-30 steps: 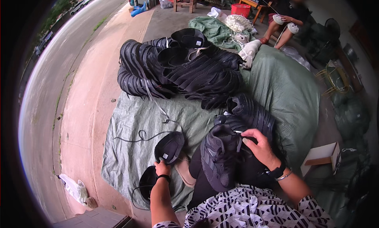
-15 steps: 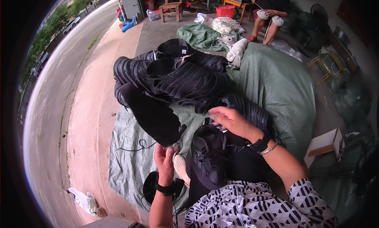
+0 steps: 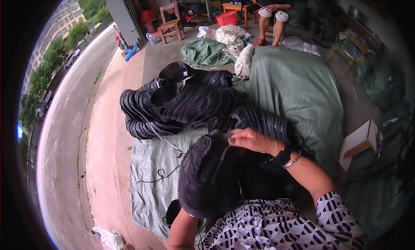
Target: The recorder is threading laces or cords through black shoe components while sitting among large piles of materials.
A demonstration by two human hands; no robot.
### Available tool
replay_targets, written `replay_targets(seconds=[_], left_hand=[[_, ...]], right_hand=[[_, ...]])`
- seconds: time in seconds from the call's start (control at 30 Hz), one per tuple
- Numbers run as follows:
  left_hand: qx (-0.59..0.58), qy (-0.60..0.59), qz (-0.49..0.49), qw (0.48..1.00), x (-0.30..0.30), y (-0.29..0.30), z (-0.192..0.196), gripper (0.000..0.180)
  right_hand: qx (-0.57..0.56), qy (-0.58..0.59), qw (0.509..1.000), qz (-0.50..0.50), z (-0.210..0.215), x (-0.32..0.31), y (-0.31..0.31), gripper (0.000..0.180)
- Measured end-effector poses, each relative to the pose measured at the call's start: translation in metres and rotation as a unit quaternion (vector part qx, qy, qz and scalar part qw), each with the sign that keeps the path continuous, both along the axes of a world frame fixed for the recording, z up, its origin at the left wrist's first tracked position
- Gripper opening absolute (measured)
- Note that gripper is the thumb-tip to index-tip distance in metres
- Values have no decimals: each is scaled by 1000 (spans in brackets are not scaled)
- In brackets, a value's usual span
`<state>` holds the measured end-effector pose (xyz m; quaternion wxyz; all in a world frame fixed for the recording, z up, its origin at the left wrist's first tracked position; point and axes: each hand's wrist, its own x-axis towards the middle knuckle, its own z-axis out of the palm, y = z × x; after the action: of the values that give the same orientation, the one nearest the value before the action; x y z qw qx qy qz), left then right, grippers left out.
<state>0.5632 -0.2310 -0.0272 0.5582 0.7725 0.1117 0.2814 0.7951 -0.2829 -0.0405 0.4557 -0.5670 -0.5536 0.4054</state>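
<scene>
A black shoe upper (image 3: 201, 176) with laces stands raised in front of my lap. My left forearm (image 3: 183, 230) reaches up behind it, so the left hand and its fingers are hidden. At the upper's top edge, my right hand (image 3: 255, 141) pinches the black material between thumb and fingers. More dark fabric lies across my lap under the right wrist. A loose black cord (image 3: 160, 175) curls on the green-grey sheet (image 3: 149, 198) left of the upper.
Stacked black shoe uppers (image 3: 186, 98) form a large pile ahead. A green tarp-covered heap (image 3: 294, 85) rises to its right, with an open carton (image 3: 361, 142) beyond. Farther off, a person (image 3: 274, 16) sits near white cord bundles (image 3: 231, 35), a red bucket (image 3: 227, 19) and a wooden chair (image 3: 170, 23).
The flat black piece my left hand held over the sheet is out of sight. The laced upper has risen leftward from my lap, covering that hand. My right hand has closed on its edge.
</scene>
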Motion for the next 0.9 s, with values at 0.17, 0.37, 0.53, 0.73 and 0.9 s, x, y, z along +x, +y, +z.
replay_targets(seconds=[0.17,0.37,0.53,0.73,0.9], left_hand=[[311,171,-2,935,-9,-11,-27,58],[217,95,219,947,-84,-12,-57,31],[85,71,284,952,-73,17,-19,29],[147,157,157,964,-11,37,-9,57],[111,159,170,966,-3,22,-24,61]], right_hand=[[116,-160,978,-66,-5,8,9,24],[96,-208,966,-121,-16,7,28,27],[87,-230,969,-33,-9,-36,35,25],[120,-350,929,-17,7,-43,38,19],[62,-289,955,-24,12,-34,1,23]])
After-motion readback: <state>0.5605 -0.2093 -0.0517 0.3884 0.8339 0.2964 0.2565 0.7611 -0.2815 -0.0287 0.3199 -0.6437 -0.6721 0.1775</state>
